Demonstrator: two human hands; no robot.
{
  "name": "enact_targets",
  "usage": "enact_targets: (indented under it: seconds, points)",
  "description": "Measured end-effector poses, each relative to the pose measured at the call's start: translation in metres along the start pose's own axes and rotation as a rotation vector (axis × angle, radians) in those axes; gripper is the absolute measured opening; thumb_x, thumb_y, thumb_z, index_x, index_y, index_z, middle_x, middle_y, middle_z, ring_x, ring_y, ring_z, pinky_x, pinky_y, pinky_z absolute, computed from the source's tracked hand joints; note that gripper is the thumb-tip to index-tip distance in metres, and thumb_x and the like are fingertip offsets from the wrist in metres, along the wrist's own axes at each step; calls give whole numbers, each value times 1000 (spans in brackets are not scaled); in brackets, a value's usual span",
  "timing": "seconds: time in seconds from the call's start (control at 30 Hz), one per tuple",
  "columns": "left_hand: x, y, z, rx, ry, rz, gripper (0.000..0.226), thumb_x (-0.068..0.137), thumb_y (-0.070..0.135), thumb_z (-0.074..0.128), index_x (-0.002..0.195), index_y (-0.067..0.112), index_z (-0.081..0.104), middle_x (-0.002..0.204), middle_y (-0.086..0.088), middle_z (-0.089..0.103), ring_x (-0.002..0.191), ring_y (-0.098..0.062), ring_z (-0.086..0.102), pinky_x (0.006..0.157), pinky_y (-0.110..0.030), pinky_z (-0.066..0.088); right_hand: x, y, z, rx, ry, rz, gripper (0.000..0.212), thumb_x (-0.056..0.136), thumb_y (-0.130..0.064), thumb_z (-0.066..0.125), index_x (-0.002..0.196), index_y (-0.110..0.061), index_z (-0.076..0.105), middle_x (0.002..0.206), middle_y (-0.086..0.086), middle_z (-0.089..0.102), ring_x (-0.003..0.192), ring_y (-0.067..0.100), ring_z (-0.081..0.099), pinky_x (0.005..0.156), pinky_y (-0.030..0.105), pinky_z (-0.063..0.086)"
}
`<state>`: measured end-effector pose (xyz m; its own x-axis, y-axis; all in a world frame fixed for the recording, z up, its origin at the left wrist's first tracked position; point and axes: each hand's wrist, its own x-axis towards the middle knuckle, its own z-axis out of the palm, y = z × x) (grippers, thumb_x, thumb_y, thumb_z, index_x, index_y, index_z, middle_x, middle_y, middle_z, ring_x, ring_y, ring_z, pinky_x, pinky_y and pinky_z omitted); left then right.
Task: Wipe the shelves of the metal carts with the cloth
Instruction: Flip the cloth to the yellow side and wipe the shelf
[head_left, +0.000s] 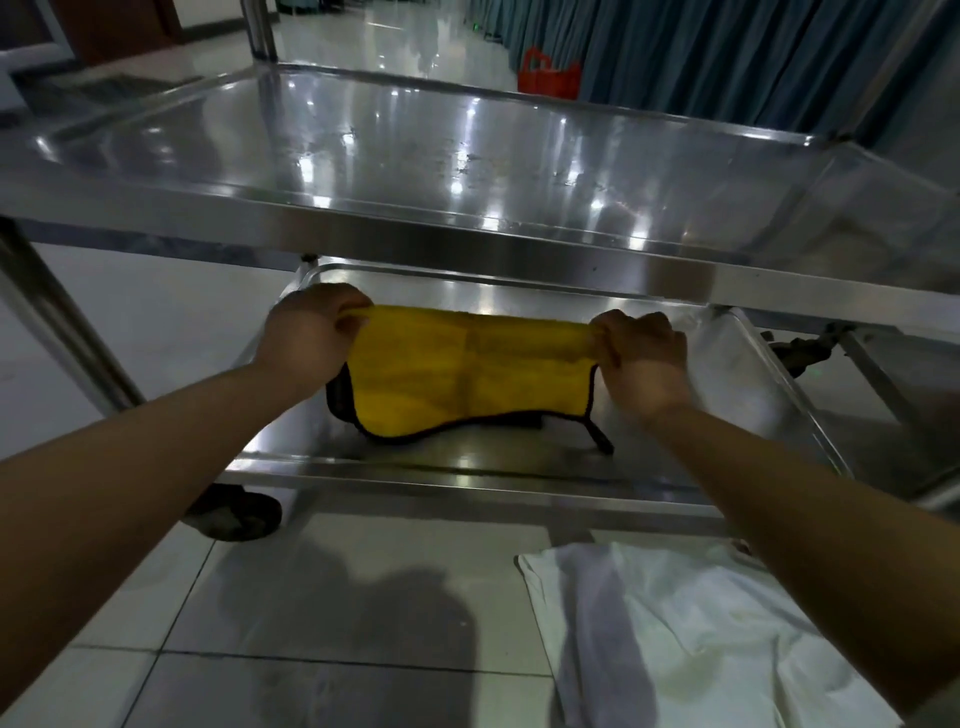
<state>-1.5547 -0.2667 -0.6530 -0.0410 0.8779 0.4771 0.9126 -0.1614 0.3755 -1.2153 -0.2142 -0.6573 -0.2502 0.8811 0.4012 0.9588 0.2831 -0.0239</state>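
A yellow cloth (467, 374) with a dark edge is stretched between my two hands above the lower shelf (519, 462) of a metal cart. My left hand (311, 338) grips its left end with curled fingers. My right hand (644, 358) grips the right end the same way. The cloth hangs folded, its bottom edge close to the shelf surface. The cart's shiny upper shelf (415, 150) lies above and beyond my hands, with faint smears on it.
A white sheet (691, 639) lies on the tiled floor at the lower right. A cart wheel (234, 514) sits at the lower left corner. Cart legs (47, 312) stand at left. A red bag (550, 73) and blue curtains (727, 52) are at the back.
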Motion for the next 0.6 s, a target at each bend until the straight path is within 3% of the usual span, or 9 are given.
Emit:
enact_targets:
  seconds: [0.1, 0.17, 0.23, 0.33, 0.4, 0.43, 0.5, 0.53, 0.6]
  points:
    - [4, 1, -4, 47, 57, 27, 22, 94, 4, 52, 109, 2, 68, 109, -23, 65, 98, -42, 60, 88, -40, 43, 1, -5, -8, 87, 74, 25, 23, 98, -25, 46, 109, -14, 63, 96, 14, 65, 103, 36, 50, 81, 40, 33]
    - [-1, -2, -5, 64, -27, 60, 21, 90, 3, 56, 107, 5, 69, 106, -19, 67, 94, -39, 61, 83, -36, 43, -8, -1, -6, 88, 8, -78, 18, 91, -22, 55, 103, -14, 66, 91, 14, 64, 100, 36, 52, 82, 41, 38]
    - [-10, -8, -7, 50, -244, 94, 23, 85, 3, 62, 105, 11, 70, 104, -12, 69, 95, -33, 62, 81, -33, 44, -20, 8, 1, 90, -193, -181, 17, 85, -24, 62, 100, -19, 68, 92, 12, 64, 97, 31, 55, 83, 39, 44]
    - [-29, -13, 0, 189, -671, 99, 33, 84, 12, 66, 116, 18, 65, 115, -2, 63, 107, -23, 57, 86, -29, 42, -40, 14, 13, 116, -645, -159, 13, 86, -25, 62, 97, -22, 67, 98, 2, 62, 94, 24, 57, 80, 33, 48]
    - [-42, -10, 13, 320, -928, 83, 36, 86, 15, 64, 122, 17, 60, 118, 0, 55, 112, -19, 52, 91, -27, 40, -52, 12, 23, 139, -826, -179, 9, 87, -20, 60, 86, -29, 60, 96, -3, 56, 92, 21, 56, 79, 31, 46]
    - [-45, -8, 19, 355, -1006, 89, 29, 86, 15, 63, 115, 16, 63, 111, 0, 55, 104, -18, 54, 87, -27, 42, -56, 11, 28, 159, -867, -194, 15, 87, -18, 60, 83, -32, 56, 96, -3, 54, 92, 21, 56, 81, 31, 46]
    - [-46, -4, 24, 371, -1068, 70, 12, 84, 10, 60, 95, 14, 64, 94, -1, 55, 84, -16, 54, 74, -31, 46, -60, 10, 33, 158, -878, -206, 13, 86, -16, 60, 89, -28, 59, 99, -1, 56, 92, 21, 56, 83, 32, 48]
    - [-44, -3, 24, 358, -1070, 44, 15, 84, 7, 59, 96, 14, 64, 95, -3, 55, 84, -17, 54, 75, -32, 47, -60, 10, 33, 152, -872, -200, 13, 85, -15, 60, 93, -25, 62, 102, 1, 58, 94, 23, 57, 83, 32, 49]
    - [-38, -4, 23, 308, -971, 7, 31, 87, 4, 56, 115, 11, 64, 113, -5, 56, 102, -19, 55, 89, -29, 44, -61, 13, 34, 170, -870, -167, 18, 81, -12, 61, 95, -23, 62, 103, 5, 61, 93, 25, 59, 83, 34, 51]
